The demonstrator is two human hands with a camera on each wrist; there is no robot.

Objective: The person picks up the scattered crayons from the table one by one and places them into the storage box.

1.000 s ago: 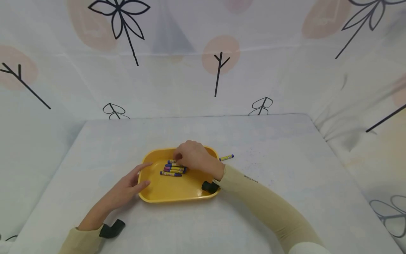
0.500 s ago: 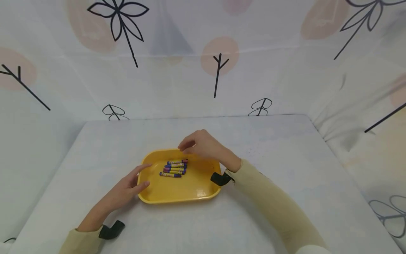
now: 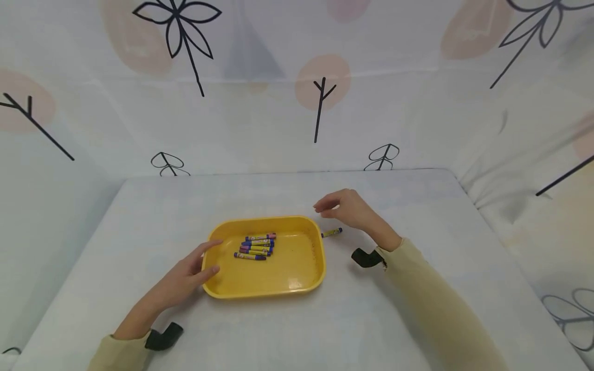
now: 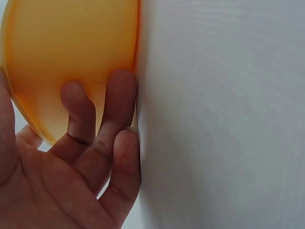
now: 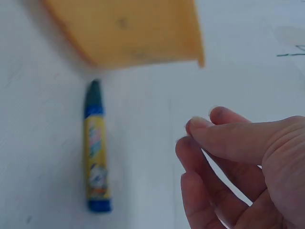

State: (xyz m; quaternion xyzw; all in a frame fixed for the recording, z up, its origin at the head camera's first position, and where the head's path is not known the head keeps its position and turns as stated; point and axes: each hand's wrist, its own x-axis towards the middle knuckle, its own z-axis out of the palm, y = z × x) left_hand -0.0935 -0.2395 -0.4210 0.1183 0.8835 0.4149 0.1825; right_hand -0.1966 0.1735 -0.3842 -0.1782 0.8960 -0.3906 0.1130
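Note:
A yellow tray (image 3: 278, 278) stands on the table, with several crayons (image 3: 257, 250) in yellow wrappers lying in its left half. My left hand (image 3: 187, 273) holds the tray's left rim: thumb and index finger reach over the edge, while other fingers (image 4: 121, 95) touch the outer wall. Just outside the tray's right wall lies a loose crayon (image 5: 97, 152), dark green at the tip with a yellow wrapper and blue end. My right hand (image 3: 348, 208) hovers above and beyond this crayon, fingers loosely bent, thumb close to the index fingertip, nothing between them.
White cloth covers the table (image 3: 394, 314), and a printed cloth wall (image 3: 260, 118) rises behind its far edge. Dark curved pieces (image 3: 164, 336) sit at both sleeve cuffs. Faint coloured specks show on the tabletop right of the tray.
My right hand has lifted out of the tray and moved right, past its right rim, to the loose crayon. A crayon now shows uncovered at the row's far side. The left hand stays put.

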